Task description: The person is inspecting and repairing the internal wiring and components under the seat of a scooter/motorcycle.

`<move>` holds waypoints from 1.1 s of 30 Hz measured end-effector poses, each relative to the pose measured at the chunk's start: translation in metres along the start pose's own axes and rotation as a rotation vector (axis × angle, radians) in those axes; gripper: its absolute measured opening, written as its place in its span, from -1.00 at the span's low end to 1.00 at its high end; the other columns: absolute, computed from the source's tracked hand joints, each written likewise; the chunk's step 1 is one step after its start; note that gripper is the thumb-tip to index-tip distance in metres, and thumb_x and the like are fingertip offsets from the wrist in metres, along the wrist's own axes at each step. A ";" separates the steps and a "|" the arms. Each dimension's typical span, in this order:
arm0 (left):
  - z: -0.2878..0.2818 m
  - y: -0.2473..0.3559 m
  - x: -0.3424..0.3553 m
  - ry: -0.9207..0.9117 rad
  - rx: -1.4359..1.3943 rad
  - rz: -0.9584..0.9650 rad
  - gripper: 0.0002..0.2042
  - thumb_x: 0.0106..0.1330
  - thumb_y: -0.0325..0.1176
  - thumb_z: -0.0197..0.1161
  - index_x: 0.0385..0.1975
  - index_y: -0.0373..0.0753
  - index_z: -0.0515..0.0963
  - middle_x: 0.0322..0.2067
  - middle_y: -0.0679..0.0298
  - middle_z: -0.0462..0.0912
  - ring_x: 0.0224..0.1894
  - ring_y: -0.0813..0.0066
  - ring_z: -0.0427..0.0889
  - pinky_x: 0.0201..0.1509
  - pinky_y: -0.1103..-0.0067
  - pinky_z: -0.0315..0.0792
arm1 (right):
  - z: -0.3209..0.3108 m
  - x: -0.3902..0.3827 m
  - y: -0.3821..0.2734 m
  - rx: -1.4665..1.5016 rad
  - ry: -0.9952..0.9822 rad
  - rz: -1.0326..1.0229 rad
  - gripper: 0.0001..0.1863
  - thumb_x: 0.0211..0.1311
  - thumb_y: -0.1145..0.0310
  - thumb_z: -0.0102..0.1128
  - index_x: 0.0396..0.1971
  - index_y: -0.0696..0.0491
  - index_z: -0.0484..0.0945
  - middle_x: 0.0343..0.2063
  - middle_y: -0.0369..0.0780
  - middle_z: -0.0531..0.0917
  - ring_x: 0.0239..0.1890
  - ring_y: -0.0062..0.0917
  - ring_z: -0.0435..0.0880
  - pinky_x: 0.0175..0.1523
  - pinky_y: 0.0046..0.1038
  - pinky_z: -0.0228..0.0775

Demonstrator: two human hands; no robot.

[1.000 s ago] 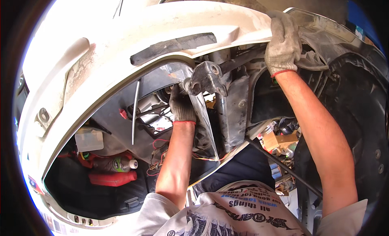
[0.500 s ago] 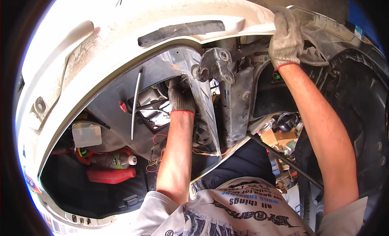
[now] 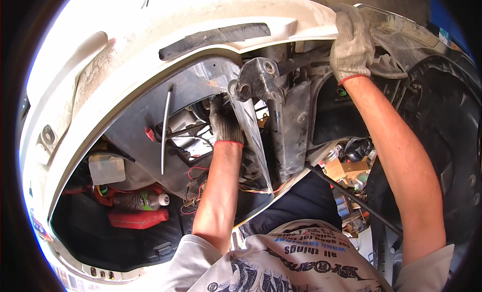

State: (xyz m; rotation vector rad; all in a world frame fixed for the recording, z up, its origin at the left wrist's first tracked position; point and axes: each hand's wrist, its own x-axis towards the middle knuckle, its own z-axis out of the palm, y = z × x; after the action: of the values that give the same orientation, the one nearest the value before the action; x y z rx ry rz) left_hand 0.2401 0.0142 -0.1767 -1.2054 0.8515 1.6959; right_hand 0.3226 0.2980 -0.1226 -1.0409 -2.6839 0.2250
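My left hand [image 3: 227,122], in a grey knit glove with a red cuff, reaches into an opening in a dark grey vehicle panel [image 3: 138,119]. Its fingers go out of sight inside, so their grip and anything in it are hidden. My right hand [image 3: 353,48], in a matching glove, is closed over the edge of a large, dusty white body panel [image 3: 120,53]. Between the hands sits a dark metal bracket with round holes [image 3: 259,80]. Left of my left hand, a thin silver rod [image 3: 166,131] stands in front of the grey panel.
A red plastic bottle [image 3: 138,218], a clear bottle with a white cap [image 3: 143,199] and a translucent box [image 3: 107,169] lie in the dark compartment at left. Loose wires [image 3: 193,199] hang below my left hand. A black bar [image 3: 356,199] slants past a cluttered area with a cardboard box [image 3: 346,171].
My left hand has shifted slightly down, its fingers still inside the opening. The bracket and white panel appear slightly further left in view. My right hand keeps its hold on the panel edge.
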 end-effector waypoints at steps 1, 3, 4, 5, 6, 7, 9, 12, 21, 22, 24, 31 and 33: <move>-0.001 0.001 0.000 -0.004 0.029 0.001 -0.69 0.33 -0.21 0.00 -0.08 -0.29 0.46 -0.13 0.06 0.58 -0.07 0.16 0.56 0.08 0.29 0.45 | 0.002 -0.001 0.003 0.001 0.000 -0.002 -0.78 0.25 0.42 -0.06 -0.18 0.11 0.53 -0.14 -0.15 0.57 -0.03 -0.22 0.49 0.08 -0.26 0.34; 0.004 0.001 0.000 -0.018 0.033 -0.015 -0.67 0.34 -0.19 0.01 -0.06 -0.28 0.46 -0.12 0.08 0.58 -0.06 0.16 0.56 0.08 0.30 0.44 | 0.004 -0.001 0.012 -0.161 0.059 -0.187 -0.77 0.23 0.42 -0.05 -0.17 0.10 0.53 -0.13 -0.15 0.57 -0.04 -0.22 0.50 0.06 -0.26 0.35; 0.007 0.001 0.000 -0.029 0.039 -0.027 -0.66 0.34 -0.17 0.02 -0.03 -0.27 0.46 -0.11 0.10 0.59 -0.06 0.17 0.56 0.08 0.30 0.44 | 0.005 -0.004 0.014 -0.168 0.058 -0.191 -0.77 0.23 0.42 -0.05 -0.17 0.10 0.53 -0.13 -0.15 0.57 -0.04 -0.22 0.50 0.06 -0.26 0.35; 0.006 0.005 0.001 -0.038 0.021 -0.017 -0.64 0.34 -0.14 0.04 -0.02 -0.25 0.48 -0.12 0.15 0.61 -0.04 0.17 0.56 0.09 0.32 0.43 | 0.005 -0.004 0.007 -0.103 0.039 -0.115 -0.76 0.21 0.41 -0.04 -0.17 0.09 0.53 -0.12 -0.15 0.56 -0.04 -0.22 0.50 0.06 -0.26 0.36; -0.002 0.008 0.003 -0.035 0.018 -0.015 -0.64 0.34 -0.14 0.04 -0.02 -0.25 0.48 -0.12 0.15 0.61 -0.04 0.17 0.56 0.09 0.32 0.43 | 0.004 -0.004 0.001 -0.039 0.019 -0.040 -0.76 0.20 0.40 -0.02 -0.17 0.09 0.53 -0.11 -0.15 0.56 -0.03 -0.22 0.50 0.07 -0.26 0.36; -0.012 0.010 0.007 -0.031 0.015 -0.030 -0.65 0.34 -0.13 0.05 -0.03 -0.24 0.49 -0.12 0.17 0.61 -0.04 0.18 0.56 0.10 0.32 0.42 | 0.004 -0.004 -0.002 -0.037 0.017 -0.043 -0.76 0.20 0.40 -0.02 -0.17 0.09 0.53 -0.11 -0.15 0.56 -0.03 -0.22 0.50 0.07 -0.26 0.36; -0.010 0.004 0.009 -0.058 0.027 -0.052 -0.66 0.33 -0.11 0.07 -0.08 -0.23 0.53 -0.12 0.18 0.62 -0.04 0.20 0.56 0.12 0.33 0.39 | -0.002 0.001 0.008 -0.145 -0.012 -0.116 -0.76 0.18 0.41 -0.02 -0.17 0.08 0.53 -0.10 -0.14 0.56 -0.03 -0.20 0.50 0.08 -0.24 0.36; -0.014 -0.001 0.014 -0.105 0.021 -0.097 -0.65 0.32 -0.10 0.09 -0.08 -0.23 0.53 -0.13 0.18 0.62 -0.05 0.22 0.56 0.12 0.33 0.39 | 0.004 -0.008 0.021 -0.306 0.129 -0.186 -0.77 0.15 0.44 -0.02 -0.21 0.08 0.54 -0.10 -0.14 0.56 -0.02 -0.18 0.51 0.09 -0.23 0.36; -0.034 0.008 0.028 -0.171 0.203 -0.093 -0.59 0.36 -0.07 -0.08 0.02 -0.21 0.45 0.01 0.15 0.54 0.06 0.14 0.52 0.20 0.10 0.35 | -0.013 0.011 -0.027 0.018 0.017 0.392 -0.76 0.28 0.17 -0.06 -0.28 -0.03 0.54 -0.21 -0.14 0.58 -0.06 -0.21 0.51 0.07 -0.20 0.30; -0.043 0.014 0.032 -0.197 0.252 -0.073 -0.58 0.37 -0.06 -0.11 0.05 -0.21 0.43 0.04 0.14 0.53 0.08 0.13 0.50 0.21 0.10 0.34 | -0.014 0.012 -0.033 0.036 0.013 0.407 -0.76 0.28 0.17 -0.06 -0.28 -0.04 0.54 -0.20 -0.14 0.58 -0.06 -0.20 0.51 0.08 -0.19 0.30; -0.034 0.009 0.029 -0.243 0.321 -0.111 -0.56 0.37 -0.05 -0.11 0.07 -0.22 0.41 0.06 0.12 0.51 0.10 0.11 0.49 0.23 0.09 0.33 | -0.017 0.013 -0.029 -0.008 0.020 0.429 -0.73 0.29 0.15 -0.09 -0.27 -0.03 0.55 -0.20 -0.14 0.59 -0.05 -0.22 0.51 0.08 -0.20 0.30; -0.039 0.022 0.030 -0.396 0.441 -0.204 -0.48 0.33 0.02 -0.08 0.11 -0.25 0.39 0.08 0.07 0.48 0.13 0.01 0.45 0.26 0.08 0.31 | -0.028 0.018 -0.032 0.018 -0.065 0.507 -0.70 0.28 0.17 -0.11 -0.28 0.01 0.57 -0.19 -0.12 0.60 -0.05 -0.22 0.51 0.10 -0.24 0.30; -0.037 0.023 0.028 -0.469 0.473 -0.210 -0.49 0.33 0.01 -0.08 0.10 -0.25 0.40 0.07 0.07 0.49 0.12 0.01 0.46 0.25 0.08 0.31 | -0.027 0.015 -0.030 0.005 -0.060 0.505 -0.69 0.28 0.17 -0.11 -0.30 0.04 0.58 -0.21 -0.12 0.61 -0.07 -0.22 0.53 0.10 -0.24 0.30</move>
State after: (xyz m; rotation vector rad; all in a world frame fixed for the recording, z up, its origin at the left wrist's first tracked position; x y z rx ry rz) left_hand 0.2285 -0.0206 -0.2133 -0.5265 0.7437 1.4147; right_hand 0.3005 0.2881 -0.0873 -1.7191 -2.4174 0.3571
